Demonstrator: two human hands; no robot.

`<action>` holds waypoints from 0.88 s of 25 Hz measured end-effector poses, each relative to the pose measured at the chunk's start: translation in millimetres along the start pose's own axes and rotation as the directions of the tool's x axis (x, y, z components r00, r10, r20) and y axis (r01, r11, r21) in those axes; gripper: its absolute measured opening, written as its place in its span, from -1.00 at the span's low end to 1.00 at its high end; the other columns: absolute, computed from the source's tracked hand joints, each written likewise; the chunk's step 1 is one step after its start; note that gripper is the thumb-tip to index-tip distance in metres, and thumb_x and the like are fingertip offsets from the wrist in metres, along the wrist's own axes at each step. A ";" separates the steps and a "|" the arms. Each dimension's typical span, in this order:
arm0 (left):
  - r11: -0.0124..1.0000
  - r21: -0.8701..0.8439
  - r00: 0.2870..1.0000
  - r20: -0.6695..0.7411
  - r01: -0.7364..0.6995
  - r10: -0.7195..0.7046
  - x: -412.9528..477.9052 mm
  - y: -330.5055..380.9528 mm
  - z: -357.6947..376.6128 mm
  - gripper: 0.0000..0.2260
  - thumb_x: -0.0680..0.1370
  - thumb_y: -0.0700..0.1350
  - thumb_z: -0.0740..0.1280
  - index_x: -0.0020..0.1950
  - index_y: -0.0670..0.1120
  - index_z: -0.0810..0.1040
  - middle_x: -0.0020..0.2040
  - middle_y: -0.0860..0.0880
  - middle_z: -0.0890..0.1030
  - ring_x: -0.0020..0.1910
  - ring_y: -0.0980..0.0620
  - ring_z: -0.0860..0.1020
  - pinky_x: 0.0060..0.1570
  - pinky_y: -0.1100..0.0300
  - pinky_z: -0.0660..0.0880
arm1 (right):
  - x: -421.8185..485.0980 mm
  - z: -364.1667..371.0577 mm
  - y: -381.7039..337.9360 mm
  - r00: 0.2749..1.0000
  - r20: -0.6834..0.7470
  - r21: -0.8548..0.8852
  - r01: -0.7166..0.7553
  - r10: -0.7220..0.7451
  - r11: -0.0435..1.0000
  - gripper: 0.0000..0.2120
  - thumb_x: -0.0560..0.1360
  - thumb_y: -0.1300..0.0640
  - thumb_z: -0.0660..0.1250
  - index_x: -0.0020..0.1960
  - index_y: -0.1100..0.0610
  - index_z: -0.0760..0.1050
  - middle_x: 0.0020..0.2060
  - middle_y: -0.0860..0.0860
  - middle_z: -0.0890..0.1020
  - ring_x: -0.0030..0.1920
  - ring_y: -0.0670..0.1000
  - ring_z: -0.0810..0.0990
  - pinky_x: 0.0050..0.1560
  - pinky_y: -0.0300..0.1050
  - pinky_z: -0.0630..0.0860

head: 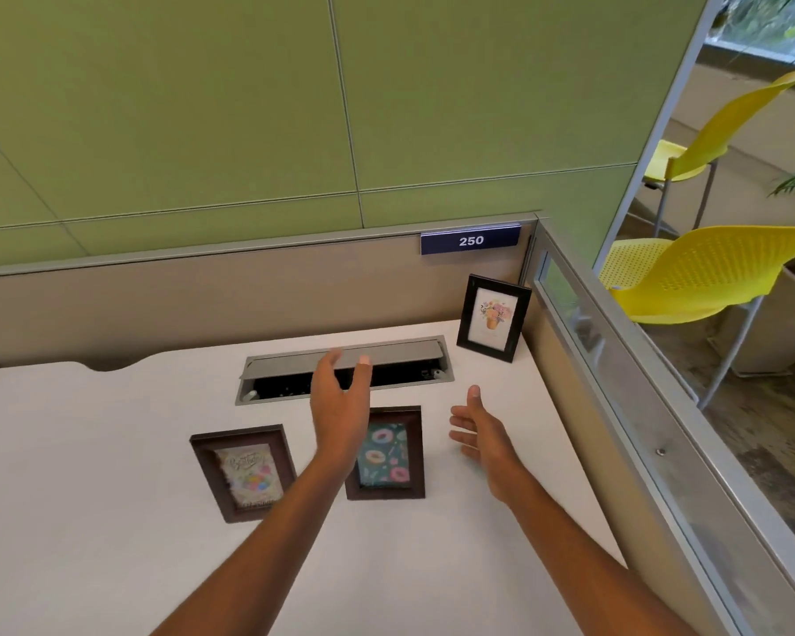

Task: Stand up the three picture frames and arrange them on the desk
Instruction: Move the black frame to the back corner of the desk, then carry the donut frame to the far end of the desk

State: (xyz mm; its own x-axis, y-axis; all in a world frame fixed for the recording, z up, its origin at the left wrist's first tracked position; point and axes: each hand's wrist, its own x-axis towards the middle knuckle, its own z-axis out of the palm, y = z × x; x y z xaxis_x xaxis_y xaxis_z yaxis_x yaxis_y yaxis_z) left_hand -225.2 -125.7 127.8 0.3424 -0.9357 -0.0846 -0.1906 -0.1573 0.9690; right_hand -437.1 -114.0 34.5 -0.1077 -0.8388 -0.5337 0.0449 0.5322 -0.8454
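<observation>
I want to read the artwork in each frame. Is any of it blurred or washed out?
Head view: flower frame fairly crisp; donut frame legible; birthday frame soft, its lettering smeared; left hand motion-blurred.

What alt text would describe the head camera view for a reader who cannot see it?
Two empty, open hands, left hand and right hand, reach over a white desk. The doughnut frame and birthday frame lie flat; the flower frame stands in the far right corner.
</observation>
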 end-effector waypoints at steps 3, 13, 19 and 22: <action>0.995 0.011 0.995 0.023 0.096 -0.096 -15.5 -20.8 -18.0 -0.46 0.68 0.16 0.36 0.64 0.09 0.37 0.60 0.05 0.43 0.53 -0.01 0.45 0.29 0.14 0.43 | -10.8 25.1 1.2 0.999 0.042 -0.027 -0.003 0.004 1.000 -0.24 0.68 -0.42 0.01 0.49 0.13 0.55 0.42 0.11 0.63 0.38 0.17 0.63 0.51 0.18 0.46; 0.919 0.146 0.872 0.291 0.365 -0.393 -36.5 -73.0 -36.1 -0.59 0.63 -0.35 0.24 0.40 0.01 0.46 0.18 -0.01 0.68 0.11 0.09 0.67 -0.17 0.26 0.60 | -27.8 71.5 20.2 0.997 0.045 0.026 -0.058 0.057 0.998 -0.24 0.63 -0.48 -0.08 0.29 0.05 0.62 0.16 0.10 0.76 0.17 0.13 0.75 0.30 0.03 0.64; 0.939 0.165 0.853 0.394 0.301 -0.343 -37.7 -79.1 -48.1 -0.59 0.61 -0.31 0.31 0.39 0.06 0.45 0.22 -0.01 0.70 0.22 0.03 0.68 0.04 0.17 0.66 | -32.2 82.4 20.2 0.999 -0.026 0.053 -0.024 0.025 0.998 -0.37 0.63 -0.48 -0.03 0.07 -0.08 0.64 -0.04 -0.05 0.78 0.01 0.00 0.77 -0.03 -0.11 0.64; 0.945 0.170 0.832 0.448 0.281 -0.328 -37.4 -81.1 -57.8 -0.59 0.62 -0.25 0.35 0.40 0.10 0.44 0.23 0.03 0.70 0.21 0.08 0.68 0.02 0.22 0.65 | -34.1 84.3 21.7 0.998 -0.052 0.043 -0.024 0.026 0.999 -0.38 0.62 -0.49 -0.03 0.06 -0.09 0.62 -0.03 -0.03 0.77 0.03 0.01 0.75 0.08 -0.04 0.64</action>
State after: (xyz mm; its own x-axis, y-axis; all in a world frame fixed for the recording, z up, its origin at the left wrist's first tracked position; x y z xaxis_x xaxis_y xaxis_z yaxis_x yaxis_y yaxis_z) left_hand -169.4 -59.7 65.8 -0.0647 -0.8680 -0.4922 -0.2402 -0.4652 0.8520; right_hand -348.6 -83.6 32.7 -0.1582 -0.8175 -0.5538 0.0901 0.5465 -0.8326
